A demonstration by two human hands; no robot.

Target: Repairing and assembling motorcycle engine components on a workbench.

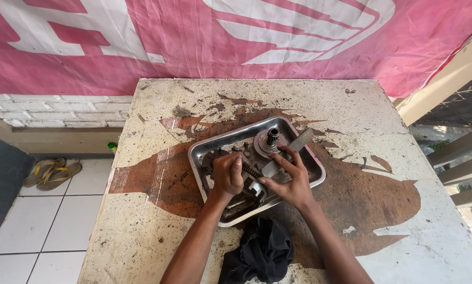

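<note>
Worn, stained tabletop (pixel 157 221) under a pink-and-white banner (pixel 194 42); both hands at work inside a metal tray (pixel 201 152).

Tray sits mid-table, tilted, holding greasy machine parts. Left hand (pixel 228 176) closed in a fist around a small part, next to a short coil spring (pixel 251 171); what exactly it grips is hidden. Right hand (pixel 293 181) fingers curled, pinching a flat grey metal bar (pixel 291 150) that angles up over the tray's far right rim. Round gear piece with a dark splined shaft (pixel 271 138) stands upright at the tray's far side, just beyond the fingertips. Black rag (pixel 259 252) bunched on the table just below the tray, between the forearms. Sandals (pixel 52 172) on tiled floor, left.
</note>
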